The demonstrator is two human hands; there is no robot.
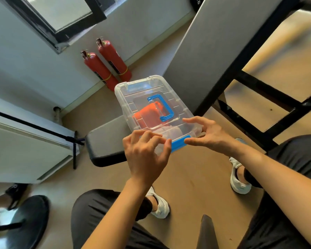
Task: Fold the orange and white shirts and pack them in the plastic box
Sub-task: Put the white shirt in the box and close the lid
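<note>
I see the clear plastic box (154, 106) resting on a grey padded bench (108, 141), lid on, long axis running near-right to far-left, blue handle (162, 108) flat on the lid. The orange shirt (149, 114) shows folded inside; something pale lies nearer, unclear. My left hand (145, 155) and right hand (210, 135), fingers loosely spread, flank the blue latch (180, 143) at the near end.

The clear, glossy plastic box (152, 105) has a smooth transparent lid with an opaque blue plastic handle (162, 109) and a blue plastic latch (180, 144) at its near edge. Soft matt orange cloth (148, 115) shows through it. Far left, two red fire extinguishers (106, 67) look like painted metal with a slight sheen.
</note>
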